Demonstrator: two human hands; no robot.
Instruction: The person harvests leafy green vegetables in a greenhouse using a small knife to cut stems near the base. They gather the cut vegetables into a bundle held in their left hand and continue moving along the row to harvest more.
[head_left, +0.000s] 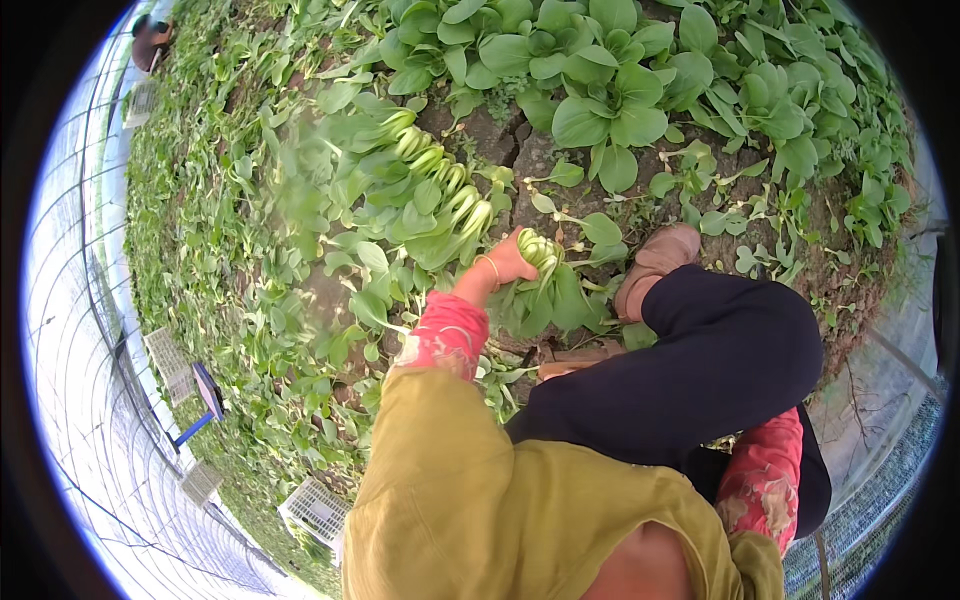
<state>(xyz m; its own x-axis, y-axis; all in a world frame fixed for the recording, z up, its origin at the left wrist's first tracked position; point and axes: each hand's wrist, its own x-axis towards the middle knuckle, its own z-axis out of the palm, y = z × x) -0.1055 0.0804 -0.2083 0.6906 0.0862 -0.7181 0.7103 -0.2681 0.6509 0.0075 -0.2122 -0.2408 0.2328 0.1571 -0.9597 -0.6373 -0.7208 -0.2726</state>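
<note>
My left hand (511, 262), with a thin yellow band at the wrist, is closed round a bunch of bok choy (541, 253). The pale stem bases point up and away from me, and the leaves hang towards my leg. Just beyond the hand, to the left, a row of cut bok choy (439, 176) lies on the ground, stem ends towards the right. My right hand is out of view; only its red patterned sleeve (761, 476) shows beside my dark trouser leg.
Rooted bok choy plants (619, 105) grow ahead and to the right. My brown shoe (664, 259) rests on cracked soil. Loose leaves cover the ground at left. White plastic crates (319, 510) and a blue-framed object (206, 397) stand near the plastic sheeting; a person (150, 43) crouches far left.
</note>
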